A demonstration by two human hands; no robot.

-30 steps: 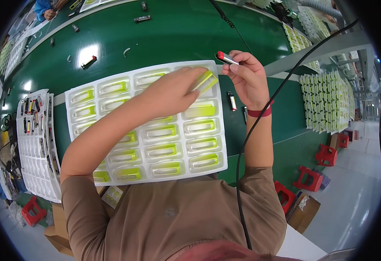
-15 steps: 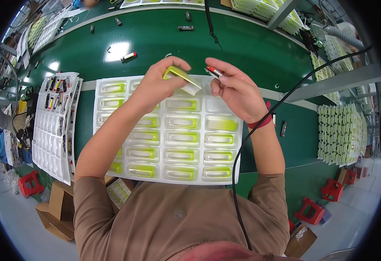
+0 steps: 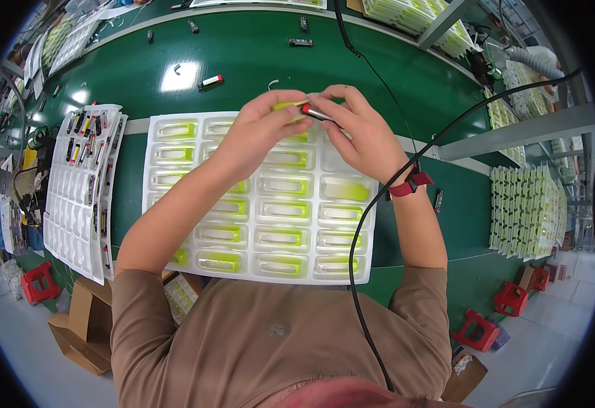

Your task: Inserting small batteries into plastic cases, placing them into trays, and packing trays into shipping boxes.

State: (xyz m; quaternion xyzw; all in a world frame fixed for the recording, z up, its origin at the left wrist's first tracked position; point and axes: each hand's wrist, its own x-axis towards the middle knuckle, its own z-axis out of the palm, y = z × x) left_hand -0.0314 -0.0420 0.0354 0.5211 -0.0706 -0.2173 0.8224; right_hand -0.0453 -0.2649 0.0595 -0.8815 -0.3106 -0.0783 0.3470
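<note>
My left hand (image 3: 251, 136) is closed on a yellow-green plastic casing (image 3: 288, 105), mostly covered by the fingers. Between the fingers of my right hand (image 3: 364, 139) is a small silver cylinder with a red end (image 3: 319, 114), which looks like a battery cell. Its red end meets the casing, or lies right in front of it; I cannot tell whether it is inside. Both hands are over the far part of a white moulded tray (image 3: 316, 224), whose compartments hold several clear and yellow-green casings.
On the left, stacked white trays (image 3: 63, 197) carry several small cylinders. Loose cylinders lie across the green table (image 3: 243, 61), one red-ended cell (image 3: 211, 82) among them. A black cable (image 3: 440, 139) crosses in front of my right forearm. Stacked yellow-green trays (image 3: 525, 211) stand at right.
My hands have come together, bringing the cylinder from apart up to the casing. The casing has turned and is now mostly hidden by my left fingers.
</note>
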